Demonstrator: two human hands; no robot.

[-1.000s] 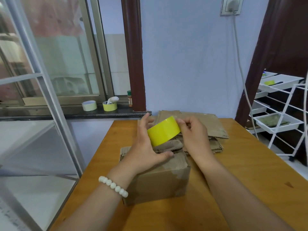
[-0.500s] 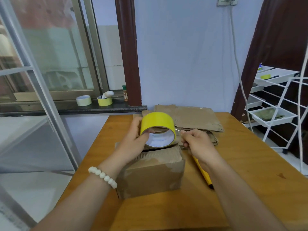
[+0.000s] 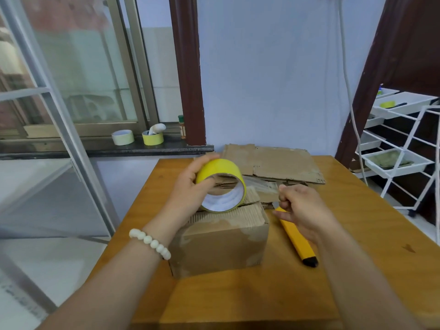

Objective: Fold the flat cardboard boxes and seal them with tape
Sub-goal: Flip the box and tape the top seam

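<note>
My left hand grips the tape roll over the folded box while my right hand now pinches a freshly drawn-out strip, ready for sealing.

Yellow tape roll above folded cardboard box, flat cardboard stack behind

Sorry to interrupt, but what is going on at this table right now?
A person is preparing to tape a folded cardboard box. The left hand grips a yellow tape roll just above its top, while the right hand pinches the tape end, stretched out rightward. A yellow utility knife sits under that hand; flat cardboard lies behind.
</note>
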